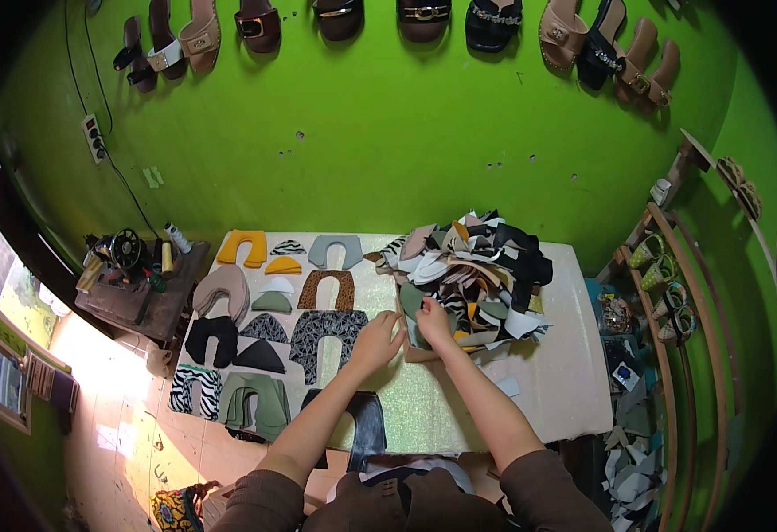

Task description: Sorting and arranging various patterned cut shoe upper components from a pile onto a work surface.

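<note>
A tall heap of cut leather scraps (488, 266) in white, black, tan, green and zebra print lies at the back right of the table. At its front left edge, my right hand (434, 324) is closed with its fingertips on a green leather piece (412, 298). My left hand (381, 340) is just to the left of it, fingers bent and a little apart, nothing visible in them. Left of my hands are sorted U-shaped and half-round pieces, among them black-and-grey patterned ones (329, 335), brown spotted ones (326, 289) and green ones (255, 403).
The pieces lie on a pale table (566, 381). At its left, a sewing machine (125, 253) and thread spool (176, 238) stand on a small table. Sandals (424, 19) hang on the green wall. A wooden rack (672, 372) and scraps (632, 479) are at the right.
</note>
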The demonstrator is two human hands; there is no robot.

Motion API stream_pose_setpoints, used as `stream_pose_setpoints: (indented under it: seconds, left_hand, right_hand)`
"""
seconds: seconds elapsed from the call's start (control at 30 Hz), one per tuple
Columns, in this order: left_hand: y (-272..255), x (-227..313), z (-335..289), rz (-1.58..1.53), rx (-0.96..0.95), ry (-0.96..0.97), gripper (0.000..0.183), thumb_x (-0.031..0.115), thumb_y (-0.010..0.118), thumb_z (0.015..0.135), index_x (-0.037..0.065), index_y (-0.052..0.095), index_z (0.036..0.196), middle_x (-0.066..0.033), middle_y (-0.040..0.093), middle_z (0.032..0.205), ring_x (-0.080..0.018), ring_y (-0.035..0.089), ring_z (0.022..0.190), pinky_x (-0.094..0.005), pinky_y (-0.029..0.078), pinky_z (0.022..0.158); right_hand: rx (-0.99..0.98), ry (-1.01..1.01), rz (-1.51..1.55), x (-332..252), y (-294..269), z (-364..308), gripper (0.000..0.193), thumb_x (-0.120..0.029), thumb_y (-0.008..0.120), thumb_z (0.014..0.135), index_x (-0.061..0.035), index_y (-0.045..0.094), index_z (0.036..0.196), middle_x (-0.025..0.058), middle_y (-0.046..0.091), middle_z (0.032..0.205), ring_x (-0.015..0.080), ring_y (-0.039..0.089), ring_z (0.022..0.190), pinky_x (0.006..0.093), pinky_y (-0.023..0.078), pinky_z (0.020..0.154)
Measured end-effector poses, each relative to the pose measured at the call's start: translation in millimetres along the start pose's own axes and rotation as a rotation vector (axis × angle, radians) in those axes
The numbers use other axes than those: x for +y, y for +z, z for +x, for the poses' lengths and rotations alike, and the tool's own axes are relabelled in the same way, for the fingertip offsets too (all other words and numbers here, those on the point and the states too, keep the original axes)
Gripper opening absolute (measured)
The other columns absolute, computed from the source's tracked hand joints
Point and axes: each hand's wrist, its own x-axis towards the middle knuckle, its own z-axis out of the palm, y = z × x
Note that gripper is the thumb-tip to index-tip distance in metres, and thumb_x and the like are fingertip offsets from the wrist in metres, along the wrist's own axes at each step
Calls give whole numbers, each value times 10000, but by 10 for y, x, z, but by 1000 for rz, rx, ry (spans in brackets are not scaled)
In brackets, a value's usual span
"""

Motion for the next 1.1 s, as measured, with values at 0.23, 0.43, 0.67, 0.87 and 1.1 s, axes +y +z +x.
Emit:
stream_pose_setpoints:
  seconds: [0.23,0.43,0.67,0.87,1.1]
  left_hand:
    - [-25,-25,71,16,-28,-12,374,254,494,832,7,484,1113,-179,505,1104,-327,512,995,-369,413,853]
    - [-50,-82,10,-58,38,-35,356,243,505,834,-2,509,1093,-187,525,1062,-318,531,956,-350,421,834]
    - [-13,-50,-119,-947,-34,-503,319,263,429,914,14,537,1080,-72,573,985,-152,533,919,-273,423,813]
    - [76,6,-199,-1101,-16,-517,282,263,436,917,22,526,1035,-31,560,900,-91,527,819,-215,437,736]
    - [110,-65,-386,-1036,-126,-424,251,227,455,911,0,549,964,-4,546,771,-53,481,639,-186,400,572]
  right_hand:
    - [66,157,-332,183,247,283,416,-219,615,719,71,527,1004,231,599,868,349,583,804,373,456,728]
    - [-33,687,481,138,98,407,128,-165,614,784,-58,558,740,0,474,572,86,410,478,224,340,406]
    - [-294,542,720,-371,-209,-212,132,-182,587,821,-51,573,824,8,539,677,66,487,563,189,392,452]
    - [-309,240,373,-435,-294,-786,212,-197,594,823,0,575,901,9,565,747,56,499,661,185,392,544]
    - [116,-124,82,-388,-425,-981,158,-83,591,798,-5,553,930,22,500,844,66,434,652,190,376,541]
